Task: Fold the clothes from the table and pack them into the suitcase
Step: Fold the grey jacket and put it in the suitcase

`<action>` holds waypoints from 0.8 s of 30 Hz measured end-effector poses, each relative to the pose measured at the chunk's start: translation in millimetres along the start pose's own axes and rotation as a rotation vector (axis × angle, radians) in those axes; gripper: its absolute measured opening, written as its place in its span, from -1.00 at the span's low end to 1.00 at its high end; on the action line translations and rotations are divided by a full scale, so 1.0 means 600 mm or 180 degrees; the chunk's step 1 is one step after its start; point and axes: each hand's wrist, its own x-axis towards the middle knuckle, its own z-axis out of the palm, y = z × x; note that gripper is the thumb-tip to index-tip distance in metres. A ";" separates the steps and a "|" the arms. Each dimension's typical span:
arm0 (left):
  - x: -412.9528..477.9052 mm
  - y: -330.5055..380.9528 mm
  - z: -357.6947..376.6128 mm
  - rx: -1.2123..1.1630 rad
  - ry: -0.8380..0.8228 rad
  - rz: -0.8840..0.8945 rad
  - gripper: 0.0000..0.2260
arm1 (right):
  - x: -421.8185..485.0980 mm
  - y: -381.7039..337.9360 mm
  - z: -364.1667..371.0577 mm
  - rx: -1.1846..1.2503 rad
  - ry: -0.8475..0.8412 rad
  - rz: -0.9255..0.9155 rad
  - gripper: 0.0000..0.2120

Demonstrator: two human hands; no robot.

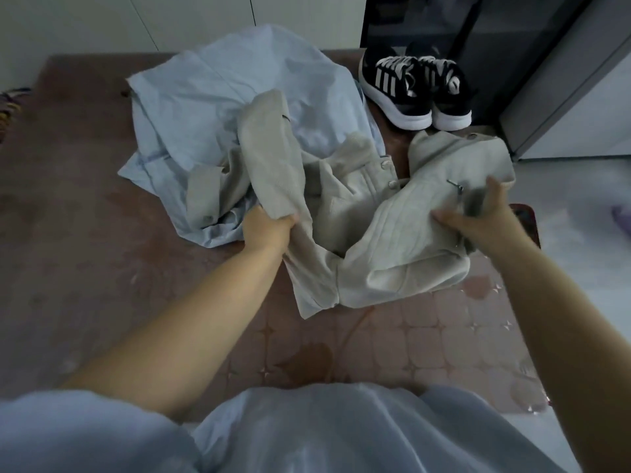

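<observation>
Jacket [403, 240] (perhaps) — in left hand [268, 228], right hand [478, 221]

Table [68, 199] holds blue shirt [211, 97], beige garment [341, 199], seemingly sneakers [415, 90].

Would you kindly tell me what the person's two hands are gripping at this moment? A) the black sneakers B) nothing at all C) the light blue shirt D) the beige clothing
D: the left hand and right hand each clutch folds of the beige clothing, while the light blue shirt and black sneakers lie untouched behind.
</observation>
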 end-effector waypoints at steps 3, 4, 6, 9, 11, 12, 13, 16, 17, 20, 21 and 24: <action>0.022 0.022 -0.048 -0.0282 0.0430 0.0178 -0.67 | 0.004 -0.011 0.033 -0.0137 -0.0077 0.0050 -0.02; 0.029 0.037 -0.070 -0.0329 0.0556 0.0344 -0.71 | 0.006 -0.016 0.045 -0.0120 -0.0022 0.0011 -0.06; 0.041 0.071 -0.112 -0.0575 0.0747 0.0652 -0.81 | 0.007 -0.027 0.063 -0.0074 0.0091 -0.0029 -0.13; 0.061 0.113 -0.162 -0.0838 0.0782 0.0909 -0.83 | 0.000 -0.038 0.087 0.0223 0.0034 -0.0041 -0.12; 0.081 0.109 -0.175 -0.0545 0.0578 0.0765 -0.74 | -0.006 -0.032 0.094 0.0385 0.0023 -0.0164 -0.06; 0.092 0.096 -0.177 -0.0271 0.0429 0.0557 -0.64 | -0.008 -0.027 0.095 0.0479 0.0043 -0.0209 -0.04; 0.097 0.079 -0.175 0.0058 0.0300 0.0276 -0.53 | -0.012 -0.021 0.091 0.0563 0.0048 -0.0167 -0.04; 0.083 0.025 -0.157 0.1043 0.0321 -0.0270 -0.12 | -0.024 0.005 0.066 0.0891 0.0080 0.0096 0.02; 0.068 0.021 -0.147 0.1220 0.0601 -0.0027 -0.04 | -0.033 0.014 0.052 0.0813 0.0086 0.0093 -0.01; 0.032 0.035 -0.097 0.1744 0.0894 0.1627 -0.18 | -0.056 0.052 0.011 0.0479 0.0029 -0.0040 -0.08; 0.023 0.049 -0.076 0.1946 0.0634 0.2088 -0.30 | -0.066 0.064 -0.003 0.0421 -0.0027 -0.0037 -0.08; 0.012 0.077 -0.006 0.2110 -0.0325 0.2343 -0.54 | -0.088 0.093 -0.030 0.0424 -0.0066 -0.0058 -0.08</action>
